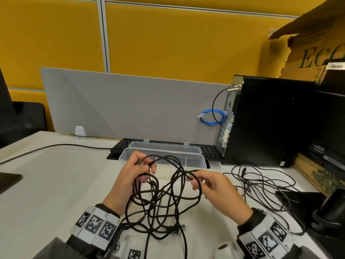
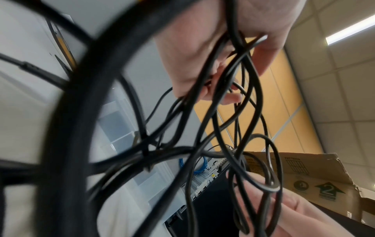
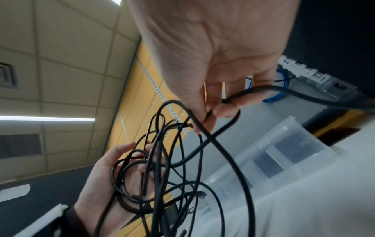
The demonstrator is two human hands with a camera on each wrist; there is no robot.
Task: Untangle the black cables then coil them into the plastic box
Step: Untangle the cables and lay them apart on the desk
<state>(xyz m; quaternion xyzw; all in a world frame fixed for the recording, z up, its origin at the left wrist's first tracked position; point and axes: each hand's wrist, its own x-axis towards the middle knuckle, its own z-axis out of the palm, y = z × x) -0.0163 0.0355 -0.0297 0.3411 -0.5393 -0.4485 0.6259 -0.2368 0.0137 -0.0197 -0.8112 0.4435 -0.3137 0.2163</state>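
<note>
A tangle of black cables (image 1: 160, 199) hangs between my two hands above the white desk (image 1: 56, 184). My left hand (image 1: 138, 171) grips several loops of it, fingers curled round the strands (image 2: 229, 77). My right hand (image 1: 197, 181) pinches one strand between thumb and fingers (image 3: 215, 110), a little right of the left hand. Loose ends with plugs (image 1: 182, 226) lie on the desk below. The clear plastic box (image 1: 164, 156) stands open just behind my hands, lid tipped back.
A second heap of thin black cables (image 1: 261, 184) lies on the desk to the right. A black computer tower (image 1: 267, 118) with a blue cable (image 1: 212, 117) stands at the back right, a keyboard (image 1: 209, 150) behind the box, a grey divider (image 1: 130, 101) beyond.
</note>
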